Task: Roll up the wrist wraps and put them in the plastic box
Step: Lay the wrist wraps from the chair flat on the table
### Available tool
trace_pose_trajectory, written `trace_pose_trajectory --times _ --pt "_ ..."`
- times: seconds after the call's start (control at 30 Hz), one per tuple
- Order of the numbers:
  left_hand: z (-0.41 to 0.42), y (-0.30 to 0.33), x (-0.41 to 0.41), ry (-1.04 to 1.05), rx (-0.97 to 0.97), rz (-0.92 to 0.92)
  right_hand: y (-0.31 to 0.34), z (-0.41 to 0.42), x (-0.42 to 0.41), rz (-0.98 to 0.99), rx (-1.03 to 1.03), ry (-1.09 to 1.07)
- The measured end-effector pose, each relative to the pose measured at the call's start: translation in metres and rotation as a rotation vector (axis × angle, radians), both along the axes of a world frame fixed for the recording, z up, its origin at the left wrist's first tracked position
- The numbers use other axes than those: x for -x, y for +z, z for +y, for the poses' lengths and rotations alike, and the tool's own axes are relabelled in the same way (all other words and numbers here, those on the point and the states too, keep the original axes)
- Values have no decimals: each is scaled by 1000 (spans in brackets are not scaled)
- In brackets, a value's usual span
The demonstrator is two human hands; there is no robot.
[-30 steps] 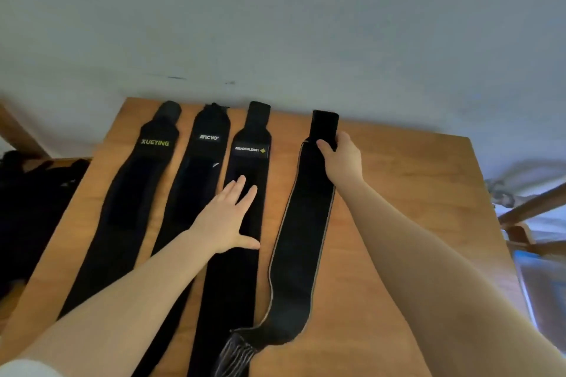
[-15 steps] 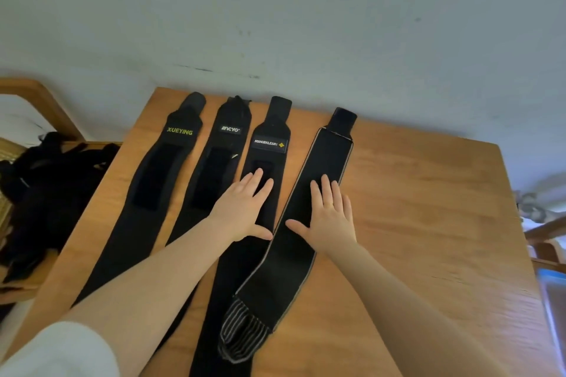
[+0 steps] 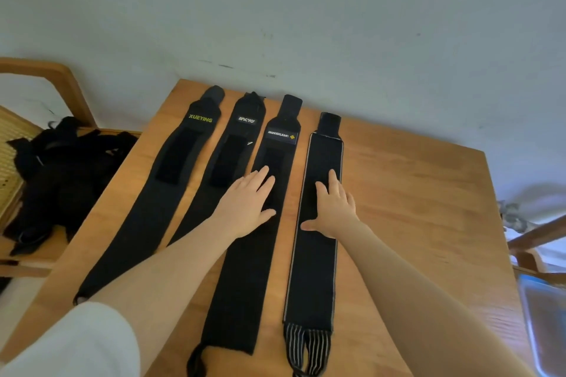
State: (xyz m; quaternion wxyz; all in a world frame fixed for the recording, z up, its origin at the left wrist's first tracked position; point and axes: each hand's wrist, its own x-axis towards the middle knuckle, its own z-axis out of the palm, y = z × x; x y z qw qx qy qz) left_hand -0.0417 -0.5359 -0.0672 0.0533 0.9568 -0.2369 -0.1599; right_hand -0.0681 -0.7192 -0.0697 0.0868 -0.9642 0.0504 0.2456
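Observation:
Several black wrist wraps lie flat and side by side on a wooden table [image 3: 413, 208]. From the left: one marked XUEYING [image 3: 171, 180], one marked NCYO [image 3: 232, 144], one marked MANUEKLEAR [image 3: 245, 285], and a grey-edged wrap [image 3: 315, 278] with a striped loop at its near end. My left hand [image 3: 248, 208] rests flat, fingers straight, on the MANUEKLEAR wrap. My right hand [image 3: 332, 208] presses flat on the grey-edged wrap. A corner of the clear plastic box [image 3: 545, 321] shows at the right edge.
A pale wall runs right behind the table's far edge. To the left a wooden chair [image 3: 61, 86] holds a heap of black straps [image 3: 55, 177]. Another chair's wooden frame [image 3: 536, 239] stands at the right, above the box.
My right hand left the far tab of the grey-edged wrap, came back to its middle and flattened on it. That wrap went from curved to straight. My left hand stayed on its wrap.

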Motion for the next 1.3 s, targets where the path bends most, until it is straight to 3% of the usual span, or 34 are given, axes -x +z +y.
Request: trace_pose_trajectory --times 0.17,0.27,0.37,0.53,0.8,1.0,1.3 --pt "66 18 11 90 173 -81 25 70 6 -310 -294 -62" --pt "135 20 20 153 183 -87 38 130 7 -329 -461 -22" --pt "221 20 31 223 203 -89 42 203 7 -322 -499 29" --pt "378 17 53 355 214 -56 31 348 12 -370 -596 -57" --pt "540 19 49 437 153 53 9 527 5 -219 -587 -7" --pt "597 -1 -5 492 233 109 -45 567 -51 -46 -505 -58" --pt "639 -57 -148 462 170 214 -134 608 -185 95 -463 -153"
